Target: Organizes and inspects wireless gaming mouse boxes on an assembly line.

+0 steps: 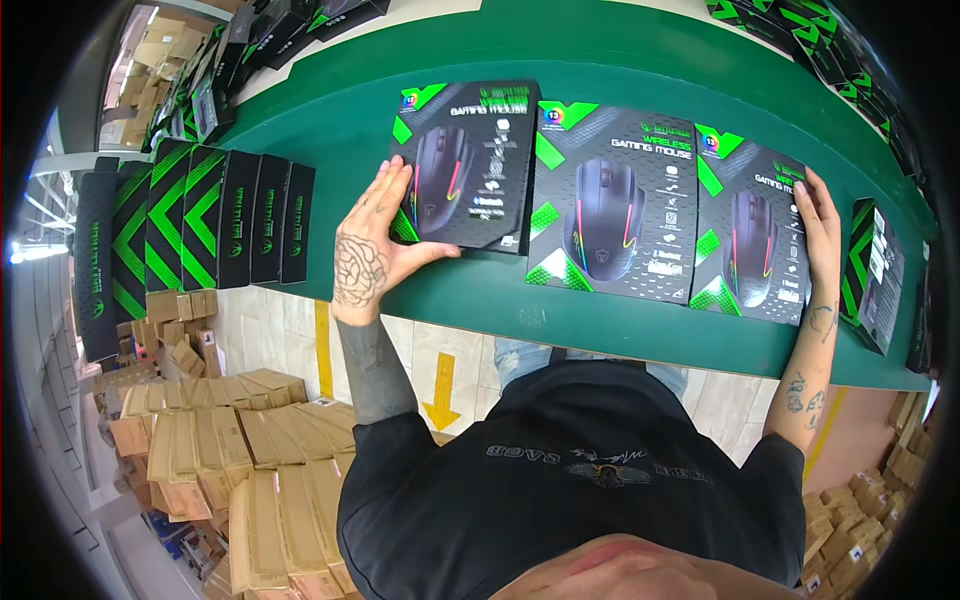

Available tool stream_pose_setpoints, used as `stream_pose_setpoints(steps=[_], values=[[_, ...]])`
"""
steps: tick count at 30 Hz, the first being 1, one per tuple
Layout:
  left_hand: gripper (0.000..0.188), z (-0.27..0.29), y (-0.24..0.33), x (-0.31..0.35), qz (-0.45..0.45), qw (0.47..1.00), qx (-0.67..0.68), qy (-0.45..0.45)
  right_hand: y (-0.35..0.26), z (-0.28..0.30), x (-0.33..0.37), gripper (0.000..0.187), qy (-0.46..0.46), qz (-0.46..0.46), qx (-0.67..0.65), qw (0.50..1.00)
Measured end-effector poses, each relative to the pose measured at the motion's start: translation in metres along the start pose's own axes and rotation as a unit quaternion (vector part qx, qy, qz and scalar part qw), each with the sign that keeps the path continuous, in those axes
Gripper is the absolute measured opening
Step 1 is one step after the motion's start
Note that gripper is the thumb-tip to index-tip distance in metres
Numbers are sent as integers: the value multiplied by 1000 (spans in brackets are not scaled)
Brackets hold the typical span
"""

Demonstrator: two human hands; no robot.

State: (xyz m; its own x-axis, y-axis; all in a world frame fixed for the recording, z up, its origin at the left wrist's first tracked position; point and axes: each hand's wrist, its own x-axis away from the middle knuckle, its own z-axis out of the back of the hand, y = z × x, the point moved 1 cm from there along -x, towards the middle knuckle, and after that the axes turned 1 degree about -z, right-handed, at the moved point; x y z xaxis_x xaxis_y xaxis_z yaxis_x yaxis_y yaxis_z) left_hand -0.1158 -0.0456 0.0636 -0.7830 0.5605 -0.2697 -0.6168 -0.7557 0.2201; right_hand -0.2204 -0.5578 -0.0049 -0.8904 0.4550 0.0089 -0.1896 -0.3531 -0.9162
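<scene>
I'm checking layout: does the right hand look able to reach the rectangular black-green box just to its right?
Probably yes: only green tabletop shows between the right hand and that box.

Left hand [372, 245] covers part of the left edge of the left box [445, 170]; title print on that box is smeared. Right hand [822, 225] hides part of the right edge of the right box [750, 220], some print with it. Small icons on the middle box [610, 200] too small to make out. Undersides of all three hidden against the tabletop [480, 310]. Standing row of boxes [235, 215] at left: they overlap, most front faces hidden. Boxes along the top [285, 25] cut by the upper edge. Jeans [522, 360] mostly hidden by shirt [570, 470] and tabletop.
</scene>
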Motion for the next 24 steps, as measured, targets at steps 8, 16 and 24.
stream_pose_setpoints(steps=[8,16,24], values=[[26,-28,-12,36,137,940,-58,306,1,3,4,47,12,-4,11,1000],[49,-59,0,119,139,943,4,302,18,10,-10,47,22,28,7,999],[90,-6,-3,62,-21,989,132,70,-11,23,26,44,23,9,92,995]])
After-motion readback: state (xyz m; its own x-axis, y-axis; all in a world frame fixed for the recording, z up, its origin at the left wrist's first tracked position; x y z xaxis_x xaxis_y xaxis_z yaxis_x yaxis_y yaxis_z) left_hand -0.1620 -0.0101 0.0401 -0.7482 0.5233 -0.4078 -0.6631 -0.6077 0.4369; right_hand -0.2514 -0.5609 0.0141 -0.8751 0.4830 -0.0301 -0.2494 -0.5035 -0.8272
